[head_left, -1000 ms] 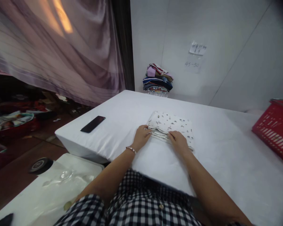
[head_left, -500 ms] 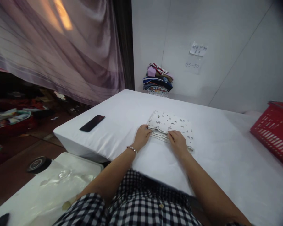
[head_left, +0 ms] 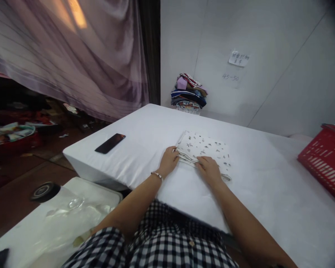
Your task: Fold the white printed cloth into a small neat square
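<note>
A folded white cloth (head_left: 208, 144) with small grey printed shapes lies on the white-covered table (head_left: 257, 193) in front of me. Its near edge shows several layers. My left hand (head_left: 169, 160) pinches the cloth's near left corner, with a bracelet on that wrist. My right hand (head_left: 209, 169) grips the near edge a little right of its middle, fingers on top and thumb side toward the left hand. The cloth's near right corner sticks out past the right hand.
A black phone (head_left: 110, 143) lies at the table's left. At the back stands a stack of folded clothes (head_left: 188, 93). A red plastic basket (head_left: 325, 160) sits at the right edge. A white stool-like surface (head_left: 80, 208) at lower left holds clear plastic and a tape roll (head_left: 45, 191).
The raised gap in the cloth's near edge between my hands has flattened, and the layers lie closer together. My right hand has shifted slightly left along the edge.
</note>
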### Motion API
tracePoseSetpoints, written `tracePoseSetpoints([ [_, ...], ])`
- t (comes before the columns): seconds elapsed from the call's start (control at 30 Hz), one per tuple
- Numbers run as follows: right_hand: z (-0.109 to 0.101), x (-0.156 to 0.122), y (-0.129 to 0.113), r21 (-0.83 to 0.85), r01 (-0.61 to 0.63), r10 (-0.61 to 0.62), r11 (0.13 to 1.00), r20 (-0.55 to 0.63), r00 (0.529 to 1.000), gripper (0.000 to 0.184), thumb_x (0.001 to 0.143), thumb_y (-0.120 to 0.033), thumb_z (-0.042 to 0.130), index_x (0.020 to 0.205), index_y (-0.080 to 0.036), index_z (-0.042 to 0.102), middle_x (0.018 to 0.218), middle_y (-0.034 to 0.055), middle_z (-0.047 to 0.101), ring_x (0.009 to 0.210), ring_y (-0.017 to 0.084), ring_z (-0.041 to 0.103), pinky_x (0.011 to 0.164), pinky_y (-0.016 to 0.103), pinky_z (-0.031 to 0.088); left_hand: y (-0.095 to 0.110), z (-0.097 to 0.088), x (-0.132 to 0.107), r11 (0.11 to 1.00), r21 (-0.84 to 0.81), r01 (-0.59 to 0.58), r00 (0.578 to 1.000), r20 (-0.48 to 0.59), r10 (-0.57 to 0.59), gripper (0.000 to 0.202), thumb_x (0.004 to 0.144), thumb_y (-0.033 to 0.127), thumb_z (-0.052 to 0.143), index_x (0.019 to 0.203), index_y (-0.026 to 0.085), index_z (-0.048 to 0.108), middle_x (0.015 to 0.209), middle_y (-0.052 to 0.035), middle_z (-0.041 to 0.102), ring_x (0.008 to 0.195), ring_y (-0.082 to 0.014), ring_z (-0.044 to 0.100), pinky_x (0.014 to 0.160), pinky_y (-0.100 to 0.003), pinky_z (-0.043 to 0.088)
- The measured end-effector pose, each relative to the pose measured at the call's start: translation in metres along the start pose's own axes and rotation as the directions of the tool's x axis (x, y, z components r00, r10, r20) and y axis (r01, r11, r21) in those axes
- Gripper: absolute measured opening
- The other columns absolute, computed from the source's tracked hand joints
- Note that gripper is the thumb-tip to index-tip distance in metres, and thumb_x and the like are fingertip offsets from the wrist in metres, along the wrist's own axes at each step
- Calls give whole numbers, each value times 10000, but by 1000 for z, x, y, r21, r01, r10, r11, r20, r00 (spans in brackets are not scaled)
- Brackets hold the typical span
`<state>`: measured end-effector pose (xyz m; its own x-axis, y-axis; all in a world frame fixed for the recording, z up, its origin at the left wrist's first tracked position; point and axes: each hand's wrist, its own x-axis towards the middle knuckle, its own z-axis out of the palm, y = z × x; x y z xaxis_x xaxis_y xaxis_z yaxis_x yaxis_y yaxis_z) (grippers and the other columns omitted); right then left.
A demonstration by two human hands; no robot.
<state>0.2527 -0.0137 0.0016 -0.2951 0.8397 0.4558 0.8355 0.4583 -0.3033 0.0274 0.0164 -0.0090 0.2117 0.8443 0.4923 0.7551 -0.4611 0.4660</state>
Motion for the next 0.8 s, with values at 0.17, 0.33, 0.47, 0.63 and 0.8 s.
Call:
tracePoseSetpoints([
  [0.17,-1,3,-2,91,-79,83,993,-35,996,281,911,-321,413,1018,-193,639,1007,63,659,942,207,550,833,334,406,0,-1,1,1000,-31,-5,1000,-4,5,125,818,154,515,853,191,629,1158,-75,499,1116,-225,433,973,-388,398],
  [0.33,1,4,-1,55,-85,87,995,-30,996,269,911,-318,409,995,-204,638,990,52,657,926,201,552,826,329,406,-1,1,2,999,-49,15,1000,5,-15,129,812,152,510,836,204,627,1157,-63,502,1115,-217,440,969,-393,405],
  [0.47,2,3,-3,-54,-17,18,998,3,1000,275,894,-328,455,1092,-208,604,1063,76,629,988,224,522,853,356,386,-1,2,2,998,-60,24,1000,5,-23,131,829,180,493,842,198,622,1167,-70,492,1116,-213,440,976,-384,400],
  [0.63,3,6,-5,-141,-13,18,990,41,999,304,872,-303,498,1150,-201,566,1076,97,613,989,243,505,830,361,370,-1,3,3,996,-86,38,999,11,-37,144,842,205,481,883,208,619,1159,-62,498,1094,-207,452,960,-389,410],
  [0.8,0,13,-7,-112,-87,93,990,45,995,230,920,-316,409,980,-207,603,897,52,637,858,202,526,729,295,355,0,2,4,991,-113,64,998,-4,-65,141,830,193,495,905,207,614,1151,-59,499,1068,-200,473,944,-367,416],
])
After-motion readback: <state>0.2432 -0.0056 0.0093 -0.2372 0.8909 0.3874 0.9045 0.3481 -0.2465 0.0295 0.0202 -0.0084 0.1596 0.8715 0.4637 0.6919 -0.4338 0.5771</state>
